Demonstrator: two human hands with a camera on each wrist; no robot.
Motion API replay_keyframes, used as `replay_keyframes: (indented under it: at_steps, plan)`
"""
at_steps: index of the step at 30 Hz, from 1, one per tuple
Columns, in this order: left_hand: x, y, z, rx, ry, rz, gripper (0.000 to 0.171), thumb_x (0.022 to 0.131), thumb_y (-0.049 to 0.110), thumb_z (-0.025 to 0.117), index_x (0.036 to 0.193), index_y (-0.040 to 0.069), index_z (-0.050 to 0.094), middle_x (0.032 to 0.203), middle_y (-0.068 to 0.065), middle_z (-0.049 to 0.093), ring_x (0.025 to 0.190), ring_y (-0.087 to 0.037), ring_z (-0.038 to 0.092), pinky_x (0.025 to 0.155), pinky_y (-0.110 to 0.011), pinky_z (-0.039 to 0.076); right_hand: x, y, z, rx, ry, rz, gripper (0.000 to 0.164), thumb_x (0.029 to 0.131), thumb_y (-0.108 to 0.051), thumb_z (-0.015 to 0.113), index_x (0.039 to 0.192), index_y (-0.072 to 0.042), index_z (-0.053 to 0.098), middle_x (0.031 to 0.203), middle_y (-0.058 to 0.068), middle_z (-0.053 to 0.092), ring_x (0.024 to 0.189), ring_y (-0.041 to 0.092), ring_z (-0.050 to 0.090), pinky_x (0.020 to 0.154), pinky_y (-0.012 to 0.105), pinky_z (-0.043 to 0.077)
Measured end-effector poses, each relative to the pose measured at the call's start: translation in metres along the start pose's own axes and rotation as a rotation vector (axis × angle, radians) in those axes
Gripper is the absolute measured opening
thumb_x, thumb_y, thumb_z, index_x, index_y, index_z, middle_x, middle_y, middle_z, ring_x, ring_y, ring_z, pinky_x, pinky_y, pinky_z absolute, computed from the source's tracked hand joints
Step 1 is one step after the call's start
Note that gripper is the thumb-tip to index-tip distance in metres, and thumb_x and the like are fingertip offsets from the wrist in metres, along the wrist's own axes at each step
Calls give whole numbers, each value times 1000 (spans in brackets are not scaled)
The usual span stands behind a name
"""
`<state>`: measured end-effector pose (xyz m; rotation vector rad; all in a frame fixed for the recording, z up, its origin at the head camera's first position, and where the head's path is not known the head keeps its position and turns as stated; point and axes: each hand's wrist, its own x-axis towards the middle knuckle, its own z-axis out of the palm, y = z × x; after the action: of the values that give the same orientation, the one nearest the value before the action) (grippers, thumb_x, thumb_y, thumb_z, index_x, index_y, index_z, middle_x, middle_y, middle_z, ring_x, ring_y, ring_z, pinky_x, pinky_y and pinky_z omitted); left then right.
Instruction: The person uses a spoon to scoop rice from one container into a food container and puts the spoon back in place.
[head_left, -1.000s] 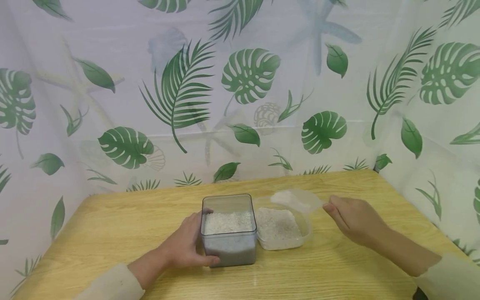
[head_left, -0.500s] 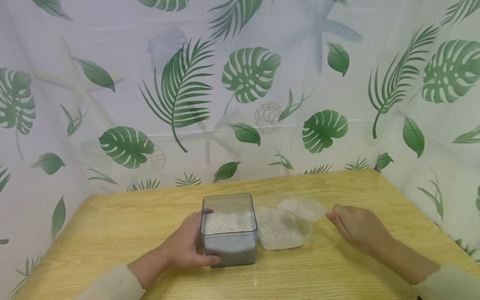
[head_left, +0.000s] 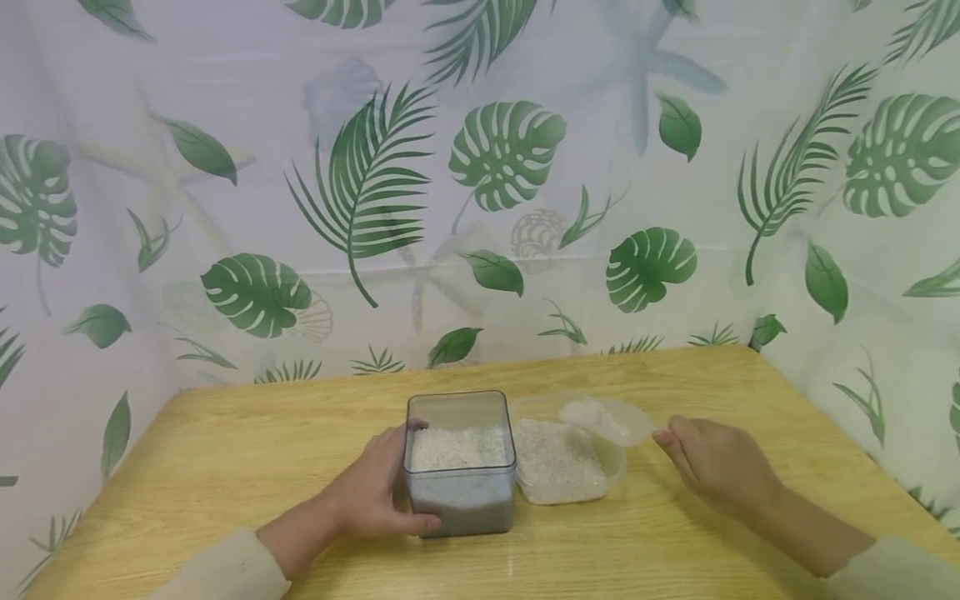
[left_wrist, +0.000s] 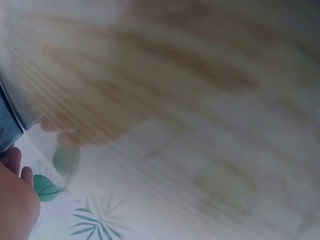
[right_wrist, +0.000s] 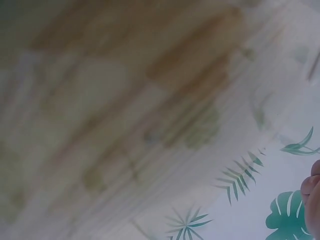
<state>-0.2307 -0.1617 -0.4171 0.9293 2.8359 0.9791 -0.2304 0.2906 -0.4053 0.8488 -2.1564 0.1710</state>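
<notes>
A: Left hand point(head_left: 371, 496) wrapped round the left wall of the grey square container point(head_left: 460, 462), thumb along the front, fingertips hooked over the rim. Probably steadying it, so nothing slides on the table point(head_left: 225, 450).

B: Agreed. Half full of white grains point(head_left: 457, 446), standing upright near the middle of the table, closer to the front edge than the back.

A: Touching it on the right: a shallow clear tub point(head_left: 570, 462), also holding white grains. Set side by side, likely to keep any spill short between the two.

B: Right hand point(head_left: 716, 462) pinching the handle of a clear plastic scoop point(head_left: 607, 421), fingers curled on it. Scoop loaded with grains, held level over the tub's far right corner, not over the grey container.

A: Level presumably to keep the load in. Wrist views too blurred to add much: only fingertips, wood grain and the leaf-print curtain point(head_left: 495, 158) behind the table's back edge.
</notes>
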Motion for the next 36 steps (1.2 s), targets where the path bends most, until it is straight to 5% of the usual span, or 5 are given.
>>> replay_keyframes:
  at_steps: [17, 27, 36]
  plan:
    - [0, 0, -3, 27, 4, 8, 113, 65, 68, 80, 150, 11, 32, 140, 1, 50, 130, -20, 43, 111, -53, 36, -2, 2, 6, -74, 37, -9, 53, 108, -48, 24, 70, -14, 39, 57, -10, 23, 51, 2, 18, 42, 18, 16]
    - [-1, 0, -3, 27, 1, -2, 113, 65, 67, 81, 151, 11, 31, 141, 0, 49, 132, -21, 43, 111, -53, 36, 3, -4, 3, -69, 82, -13, 55, 109, -45, 28, 78, -6, 54, 62, 2, 56, 53, 18, 58, 41, 31, 45]
    - [-1, 0, -3, 23, 16, 16, 114, 64, 63, 82, 150, 9, 32, 140, -1, 51, 131, -22, 43, 113, -53, 33, 5, -4, 0, -77, 72, -20, 57, 109, -46, 28, 82, -3, 56, 67, 6, 59, 56, 18, 59, 43, 32, 47]
